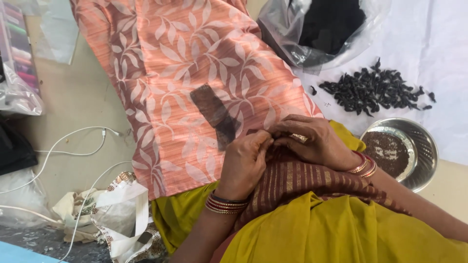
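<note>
Hands meet over the lap, at the near edge of the peach leaf-print cloth spread across the legs. Left hand and right hand face each other, fingers of both pinched together on something small between the tips; object itself hidden, cannot tell what it is. Pinch point lies just above the maroon striped cloth, both hands equally near. Dark narrow strip lies on the peach cloth just beyond the left fingertips, long axis running diagonally away toward the far left. Steel bowl of dark grains sits right of the right wrist; black pod pile beyond it on a white sheet.
</note>
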